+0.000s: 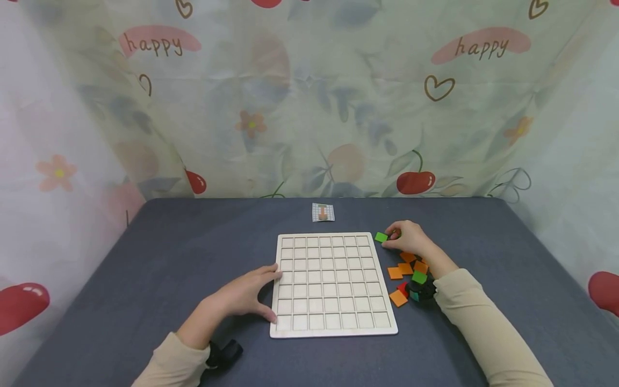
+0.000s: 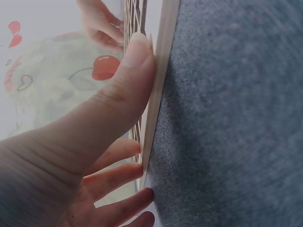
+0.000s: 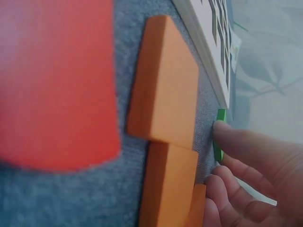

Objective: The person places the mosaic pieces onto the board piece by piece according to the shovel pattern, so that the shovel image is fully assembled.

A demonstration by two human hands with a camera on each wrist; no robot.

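Note:
A pale wooden grid board (image 1: 333, 283) of square cells lies flat on the dark cloth. My left hand (image 1: 244, 293) rests along its left edge, thumb and fingers spread apart; the left wrist view shows the thumb (image 2: 135, 56) pressed to the board's side. Beyond the board's far right corner, my right hand (image 1: 410, 238) pinches a green square tile (image 1: 381, 237). In the right wrist view the thumb lies against that green tile (image 3: 219, 137). Several orange tiles (image 1: 395, 273) lie between the board and my right wrist, with another green tile (image 1: 419, 277) among them.
A small printed card (image 1: 323, 212) lies behind the board. A red tile (image 1: 402, 288) sits among the orange ones, partly hidden by the black wrist camera (image 1: 425, 290). A patterned curtain (image 1: 309, 107) hangs behind the table (image 1: 203, 231).

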